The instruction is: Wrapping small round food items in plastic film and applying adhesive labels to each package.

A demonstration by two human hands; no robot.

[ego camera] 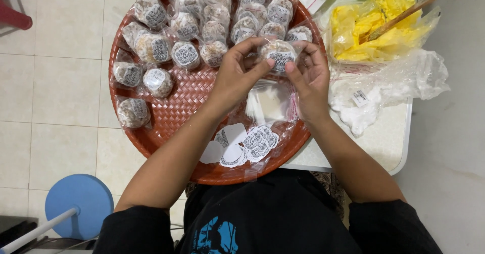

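Above the round red woven tray point(166, 117) at frame centre, left hand point(237, 77) and right hand point(310, 79) pinch a labelled wrapped snack point(278, 52), both grips closed on it.

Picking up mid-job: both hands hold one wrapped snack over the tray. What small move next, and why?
Probably press the round label flat: the left hand and right hand pinch the wrapped snack with the sticker facing up, above the woven tray, where labelled ones lie in rows.

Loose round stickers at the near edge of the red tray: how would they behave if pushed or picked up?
The stickers look paper-thin and flat, so probably very light and floppy. They overlap in a pile, so a push would likely slide several together. The woven tray offers little edge to pinch, so lifting one seems fiddly.
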